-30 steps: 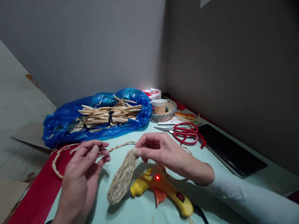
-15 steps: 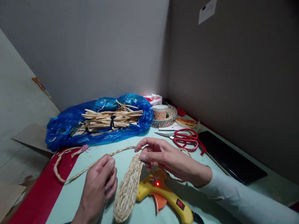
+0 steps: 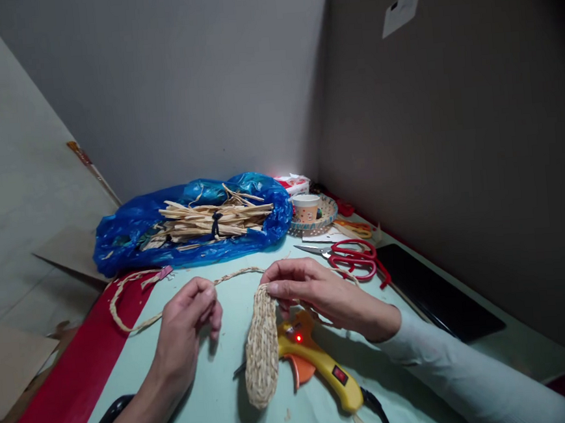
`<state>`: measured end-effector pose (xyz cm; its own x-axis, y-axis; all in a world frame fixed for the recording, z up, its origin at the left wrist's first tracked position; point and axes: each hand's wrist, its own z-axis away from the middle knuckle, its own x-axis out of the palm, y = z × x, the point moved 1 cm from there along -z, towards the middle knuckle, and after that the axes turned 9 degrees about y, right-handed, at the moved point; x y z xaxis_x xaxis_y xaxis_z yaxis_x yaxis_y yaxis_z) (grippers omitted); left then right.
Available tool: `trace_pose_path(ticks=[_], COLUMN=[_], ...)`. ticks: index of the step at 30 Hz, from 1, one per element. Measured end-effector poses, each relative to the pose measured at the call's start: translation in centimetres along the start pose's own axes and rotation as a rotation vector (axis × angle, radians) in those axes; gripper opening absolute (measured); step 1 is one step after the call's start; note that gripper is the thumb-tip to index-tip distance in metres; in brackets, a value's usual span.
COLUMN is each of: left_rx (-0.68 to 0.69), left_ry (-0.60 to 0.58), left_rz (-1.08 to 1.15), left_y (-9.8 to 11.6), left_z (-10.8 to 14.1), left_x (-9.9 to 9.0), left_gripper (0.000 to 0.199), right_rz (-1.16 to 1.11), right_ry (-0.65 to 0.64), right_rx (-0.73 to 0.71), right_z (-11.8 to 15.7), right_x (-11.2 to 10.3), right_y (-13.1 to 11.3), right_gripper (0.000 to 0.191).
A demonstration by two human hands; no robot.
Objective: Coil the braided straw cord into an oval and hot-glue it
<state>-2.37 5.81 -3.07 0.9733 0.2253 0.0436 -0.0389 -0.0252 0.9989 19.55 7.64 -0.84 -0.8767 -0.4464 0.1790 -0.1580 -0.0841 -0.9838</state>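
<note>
My right hand [image 3: 318, 296] pinches the top end of a long, rounded sole-shaped piece of coiled straw braid [image 3: 262, 356], which hangs with its wider end down. My left hand [image 3: 186, 326] is closed, its thumb against its bent fingers, on a thin braided straw cord [image 3: 117, 312]. The cord runs out from behind the left hand on both sides, loops at the left and passes behind the right hand. Just behind and right of the straw piece, a yellow glue gun [image 3: 324, 361] with a lit red light rests on the table, its nozzle partly hidden.
A blue plastic bag [image 3: 127, 230] with a tied bundle of straw strips [image 3: 195, 221] lies at the back. Right of it are a paper cup [image 3: 306, 207] in a woven basket [image 3: 329, 214], red-handled scissors [image 3: 354, 251] and a black flat panel [image 3: 430, 291]. A pink clip [image 3: 163, 273] grips the cord's end.
The straw piece has swung to the right and now hangs more upright, uncovering the glue gun's nozzle tip. My left hand has shifted slightly upward. The view has moved a little.
</note>
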Motion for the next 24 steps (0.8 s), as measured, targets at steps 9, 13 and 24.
trace_pose_path(ticks=[9,13,24], left_rx=[0.049,0.089,-0.054], left_ry=[-0.014,-0.092,-0.118], left_rz=[-0.054,-0.065,-0.052], left_y=[-0.1,0.0,-0.4], left_z=[-0.1,0.2,0.8], left_x=[-0.1,0.7,0.8], left_gripper=[0.040,0.010,0.021], right_rz=[0.142,0.196,0.277], right_ry=[0.014,0.021,0.048], right_rx=[-0.037,-0.068,-0.135], right_z=[0.2,0.0,0.0], right_x=[0.9,1.0,1.5], right_y=[0.3,0.4,0.9], right_gripper=[0.019,0.018,0.020])
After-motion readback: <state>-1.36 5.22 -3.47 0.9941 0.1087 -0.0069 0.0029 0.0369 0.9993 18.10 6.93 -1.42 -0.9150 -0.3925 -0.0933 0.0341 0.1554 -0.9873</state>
